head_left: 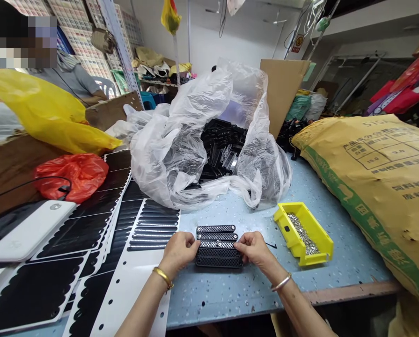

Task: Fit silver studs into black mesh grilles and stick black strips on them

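Note:
Several black perforated grille strips (216, 244) lie side by side on the blue speckled table (230, 290), near its front edge. My left hand (178, 251) pinches the left end of the strips, fingers curled. My right hand (254, 248) grips their right end, fingers closed on them. Both wrists wear a bangle.
A big clear plastic bag (174, 140) full of black grille parts sits behind the strips. A yellow bin (302, 231) of small metal pieces stands to the right, beside a large yellow sack (378, 187). White sticker sheets (142, 234) with black strips, a white device and red and yellow bags lie on the left.

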{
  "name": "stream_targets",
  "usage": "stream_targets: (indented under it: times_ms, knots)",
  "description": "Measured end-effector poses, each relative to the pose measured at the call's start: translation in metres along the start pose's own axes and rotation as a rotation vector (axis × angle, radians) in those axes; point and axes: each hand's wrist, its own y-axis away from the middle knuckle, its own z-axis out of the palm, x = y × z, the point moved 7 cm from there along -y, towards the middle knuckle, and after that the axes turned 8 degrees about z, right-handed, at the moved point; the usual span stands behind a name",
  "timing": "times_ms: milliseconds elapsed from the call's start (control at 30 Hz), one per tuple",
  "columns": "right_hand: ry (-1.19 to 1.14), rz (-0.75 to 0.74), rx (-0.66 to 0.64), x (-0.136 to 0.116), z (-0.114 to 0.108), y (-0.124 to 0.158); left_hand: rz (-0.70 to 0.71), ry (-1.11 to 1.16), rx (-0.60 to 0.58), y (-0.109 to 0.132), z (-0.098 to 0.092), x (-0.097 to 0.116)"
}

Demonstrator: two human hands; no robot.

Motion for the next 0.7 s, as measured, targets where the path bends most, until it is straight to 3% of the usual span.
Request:
stream_targets:
  times_ms: [267,433,533,700]
  knots:
    - [0.009,-0.001,-0.004,0.001,-0.001,0.0,-0.029,0.198,-0.156,-0.005,0.009,-0.007]
    - [0.037,-0.005,0.007,-0.002,0.0,-0.001,-0.023,0.186,-0.177,-0.009,0.009,-0.005]
    - [0.062,-0.02,0.037,-0.004,-0.001,0.0,-0.008,0.127,-0.116,-0.004,0.003,-0.002]
    - [0.142,-0.098,0.191,-0.009,-0.013,0.006,0.223,-0.178,0.229,0.016,-0.015,0.021]
